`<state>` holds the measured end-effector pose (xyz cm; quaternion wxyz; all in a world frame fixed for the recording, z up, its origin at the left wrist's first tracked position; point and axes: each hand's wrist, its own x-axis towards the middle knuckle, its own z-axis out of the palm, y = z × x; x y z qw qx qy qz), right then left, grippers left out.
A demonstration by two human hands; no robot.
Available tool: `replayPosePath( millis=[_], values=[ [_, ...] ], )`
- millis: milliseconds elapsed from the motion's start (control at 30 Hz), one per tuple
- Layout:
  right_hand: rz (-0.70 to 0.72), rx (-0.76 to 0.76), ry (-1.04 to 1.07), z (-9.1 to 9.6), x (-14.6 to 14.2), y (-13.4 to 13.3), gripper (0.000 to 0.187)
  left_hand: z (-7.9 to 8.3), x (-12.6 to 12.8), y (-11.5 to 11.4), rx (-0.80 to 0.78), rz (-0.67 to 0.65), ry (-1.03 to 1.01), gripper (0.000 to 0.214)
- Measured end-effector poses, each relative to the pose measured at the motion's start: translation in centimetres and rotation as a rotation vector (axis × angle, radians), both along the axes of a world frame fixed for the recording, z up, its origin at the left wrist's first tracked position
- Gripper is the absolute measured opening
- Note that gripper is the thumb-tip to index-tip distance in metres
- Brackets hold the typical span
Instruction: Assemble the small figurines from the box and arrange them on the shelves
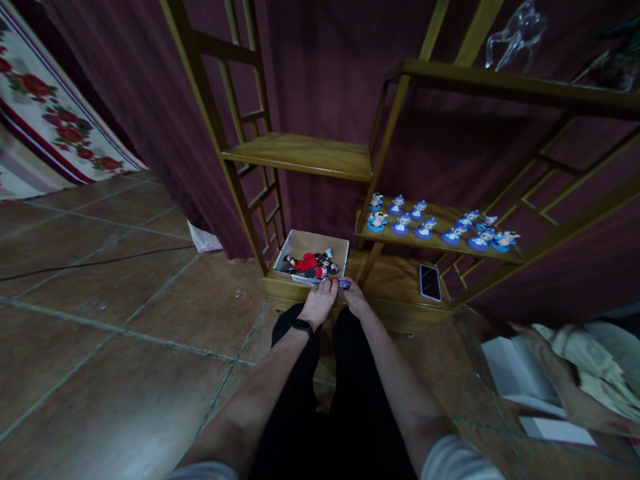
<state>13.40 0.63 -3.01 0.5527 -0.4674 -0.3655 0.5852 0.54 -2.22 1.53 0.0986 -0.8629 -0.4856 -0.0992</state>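
Note:
My left hand (321,301), with a dark band at the wrist, is closed at the front edge of the white box (341,252). Beside it, my right hand (355,297) is closed too. Between the fingers of both hands shows a small blue-purple figurine (344,284), mostly hidden by them. Inside the box lie several red, black and white figurines (306,261), jumbled on their sides. To the right, several blue and purple figurines (425,228) stand upright in groups on the lower shelf (435,246).
The wooden shelf unit (300,155) rises in front of me, its posts close around the box. A phone (430,283) lies on the bottom board at right. A clear glass horse (517,37) stands on the top right shelf. An open white box (523,373) lies on the floor.

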Motion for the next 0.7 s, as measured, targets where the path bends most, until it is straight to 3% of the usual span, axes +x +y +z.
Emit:
replayPosePath(
  millis=[700],
  values=[
    [0.011, -0.016, 0.002, -0.03, 0.06, -0.14, 0.035, -0.22, 0.15, -0.05, 0.004, 0.003, -0.01, 0.039]
  ],
)
